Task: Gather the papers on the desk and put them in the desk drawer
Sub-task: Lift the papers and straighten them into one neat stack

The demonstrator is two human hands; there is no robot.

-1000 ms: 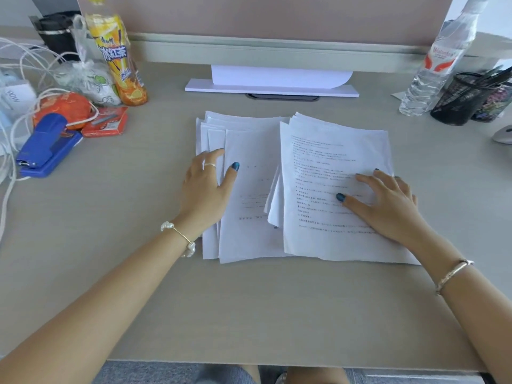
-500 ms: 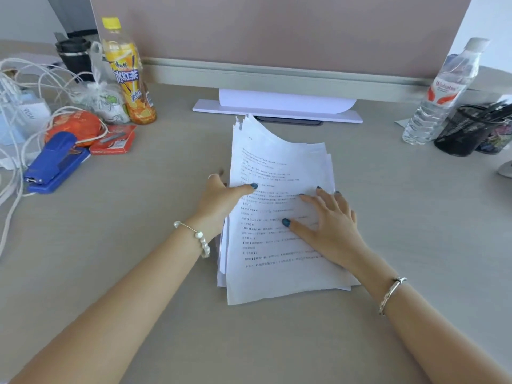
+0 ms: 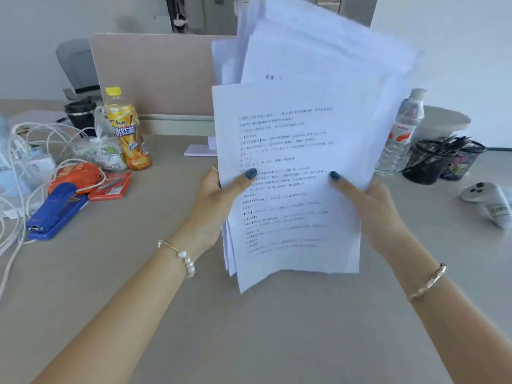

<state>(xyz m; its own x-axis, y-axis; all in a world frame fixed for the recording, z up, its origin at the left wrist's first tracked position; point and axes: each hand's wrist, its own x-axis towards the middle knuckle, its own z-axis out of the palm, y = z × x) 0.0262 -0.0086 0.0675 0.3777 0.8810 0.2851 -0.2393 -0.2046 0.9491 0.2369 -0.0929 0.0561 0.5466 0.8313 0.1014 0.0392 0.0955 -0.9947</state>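
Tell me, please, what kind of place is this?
Most likely an office workstation. A fabric partition stands along the back of the desk, and a blue stapler and mesh pen holder sit on it. Both hands hold a stack of printed papers.

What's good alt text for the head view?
Both hands, left hand and right hand, hold an uneven stack of papers upright above a desk. A blue stapler and orange drink bottle sit left.
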